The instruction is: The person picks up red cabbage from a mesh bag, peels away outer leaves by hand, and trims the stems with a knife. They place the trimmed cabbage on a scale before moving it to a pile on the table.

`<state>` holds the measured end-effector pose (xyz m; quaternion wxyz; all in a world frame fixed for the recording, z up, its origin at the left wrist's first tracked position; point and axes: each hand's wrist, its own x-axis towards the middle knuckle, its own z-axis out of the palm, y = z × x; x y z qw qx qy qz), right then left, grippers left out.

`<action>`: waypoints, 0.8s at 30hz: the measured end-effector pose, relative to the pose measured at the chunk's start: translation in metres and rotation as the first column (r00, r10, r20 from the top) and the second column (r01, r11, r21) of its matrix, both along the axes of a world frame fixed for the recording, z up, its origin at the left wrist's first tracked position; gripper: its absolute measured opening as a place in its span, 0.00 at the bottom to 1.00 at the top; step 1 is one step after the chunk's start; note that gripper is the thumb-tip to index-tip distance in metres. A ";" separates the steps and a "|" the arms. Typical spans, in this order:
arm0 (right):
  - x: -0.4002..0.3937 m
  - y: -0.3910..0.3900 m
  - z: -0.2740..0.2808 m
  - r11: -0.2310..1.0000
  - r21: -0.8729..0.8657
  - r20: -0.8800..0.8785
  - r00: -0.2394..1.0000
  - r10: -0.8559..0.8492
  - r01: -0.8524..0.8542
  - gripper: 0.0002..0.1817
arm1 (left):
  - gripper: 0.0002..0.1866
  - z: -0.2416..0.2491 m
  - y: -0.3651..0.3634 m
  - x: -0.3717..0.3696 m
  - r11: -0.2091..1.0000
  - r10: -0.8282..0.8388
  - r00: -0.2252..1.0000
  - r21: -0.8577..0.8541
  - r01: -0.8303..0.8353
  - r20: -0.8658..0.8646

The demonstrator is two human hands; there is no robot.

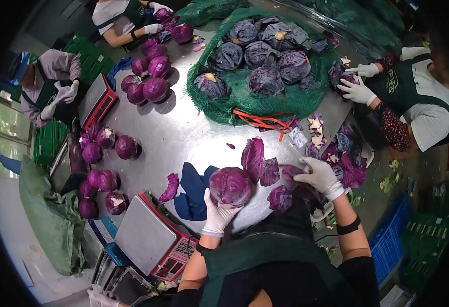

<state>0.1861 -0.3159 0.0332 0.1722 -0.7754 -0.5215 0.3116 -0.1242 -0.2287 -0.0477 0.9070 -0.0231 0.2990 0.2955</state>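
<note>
Trimming is the step in hand, by the look of it: you are steadying a red cabbage (230, 186) on the steel table (183, 128) with your left hand (217, 215), whose gloved fingers are cupping the head from below and grasping its near side. Your right hand (321, 176) is lying flat, palm down and fingers spread, on a heap of loose outer leaves (286, 179) just beside the head; it is pressing on them, not clenching them. Both forearms are reaching forward from your apron, the left one bent inward, the right one stretching out toward the table's edge.

Peeled leaves (258, 158) are standing up directly behind the head, and a blue cloth (194, 187) is lying just to its left, near a weighing scale (147, 235). Judging from this, the next move is calling for a firm hold on the head while the loose leaves are being cleared aside.

Across the table, a green net sack (255, 100) is holding untrimmed heads, and cleaned cabbages (147, 77) are lying in clusters to your left. Other gloved workers are busy around the table.
</note>
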 end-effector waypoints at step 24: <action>-0.079 0.049 -0.030 0.844 0.450 -0.396 0.782 0.482 -0.292 0.22 | 0.28 0.031 0.009 0.002 0.623 -0.079 0.775 0.576 0.529 -0.627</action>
